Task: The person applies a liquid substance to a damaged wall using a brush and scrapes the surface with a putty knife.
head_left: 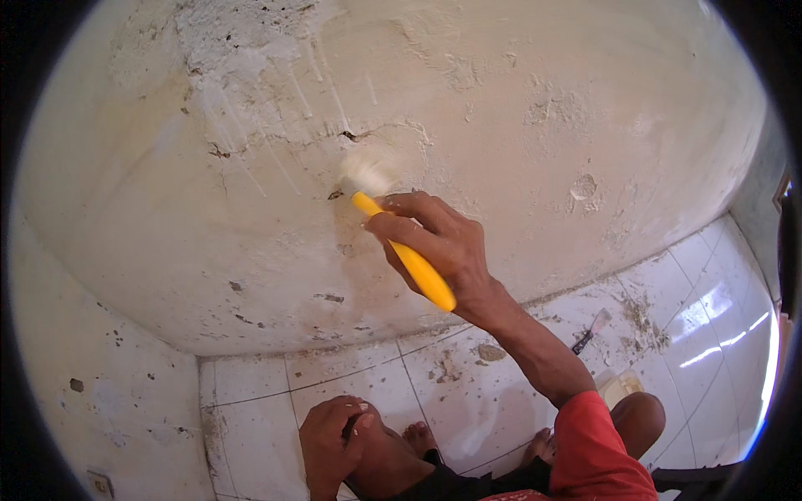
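Count: 1 brush [424, 277], 1 scraper [591, 331], 1 tub [620, 387], 2 hands, 2 bare feet [420, 440], 1 socket [99, 484] low on the side wall at left. Debris [490, 352] on the floor [468, 405]: several patches, too crumbly to count.

Tub: pale, on the tiles by the right knee, partly hidden by it; can't tell what's in it.

Right hand [447, 242]: arm reaches up and forward from the lower right, red sleeve [589, 442], back of hand showing. Fingers closed round the brush's yellow handle, butt end pointing down and right. Bristles blurred, at the wall [251, 275] just below a crack.

Left hand [334, 434]: on the left knee, fingers slack and slightly bent, pale specks on them.

Scraper lies on the floor near the wall, right of the right forearm.
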A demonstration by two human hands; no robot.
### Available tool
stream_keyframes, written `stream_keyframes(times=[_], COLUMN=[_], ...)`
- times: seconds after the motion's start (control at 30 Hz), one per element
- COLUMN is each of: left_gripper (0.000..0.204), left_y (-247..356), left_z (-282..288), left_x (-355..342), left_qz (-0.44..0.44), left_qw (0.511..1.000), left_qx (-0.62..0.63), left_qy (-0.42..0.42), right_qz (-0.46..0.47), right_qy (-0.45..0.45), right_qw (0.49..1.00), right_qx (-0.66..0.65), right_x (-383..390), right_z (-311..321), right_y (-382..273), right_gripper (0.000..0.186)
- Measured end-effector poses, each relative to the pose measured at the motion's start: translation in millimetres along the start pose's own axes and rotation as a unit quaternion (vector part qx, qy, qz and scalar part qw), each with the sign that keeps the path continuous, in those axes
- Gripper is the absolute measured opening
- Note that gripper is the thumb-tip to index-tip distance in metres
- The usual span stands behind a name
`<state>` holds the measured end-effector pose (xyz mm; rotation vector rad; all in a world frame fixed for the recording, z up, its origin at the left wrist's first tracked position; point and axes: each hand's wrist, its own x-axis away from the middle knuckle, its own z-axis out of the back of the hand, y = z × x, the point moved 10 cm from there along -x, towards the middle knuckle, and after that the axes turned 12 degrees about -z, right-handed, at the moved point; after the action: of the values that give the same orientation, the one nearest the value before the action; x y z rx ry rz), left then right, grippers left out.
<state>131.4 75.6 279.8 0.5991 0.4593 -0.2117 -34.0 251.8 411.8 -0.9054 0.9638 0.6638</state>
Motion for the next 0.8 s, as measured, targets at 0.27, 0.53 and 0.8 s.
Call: stream_keyframes(times=[0.27, 0.53, 0.8], left_gripper=[0.014, 0.013, 0.014], left_y=[-6.9, 1.7, 0.3], left_z=[7.9, 4.7, 7.9], left_x=[8.5, 5.6, 7.0], left_qz=[0.006, -0.011, -0.018], left_qw=[1.000, 1.000, 1.000], left_qx=[0.008, 0.011, 0.016], left_qy=[0.008, 0.018, 0.018], right_qz=[-0.047, 0.024, -0.032], right_qy=[0.308, -0.127, 0.082], right_qw=[0.946, 0.980, 0.996], right_qx=[0.094, 0.149, 0.014], right_x=[8.4, 80.9, -4.0], right_z=[138.4, -20.7, 86.0], right_y=[80.1, 36.6, 66.8], right_gripper=[0.030, 0.033, 0.029])
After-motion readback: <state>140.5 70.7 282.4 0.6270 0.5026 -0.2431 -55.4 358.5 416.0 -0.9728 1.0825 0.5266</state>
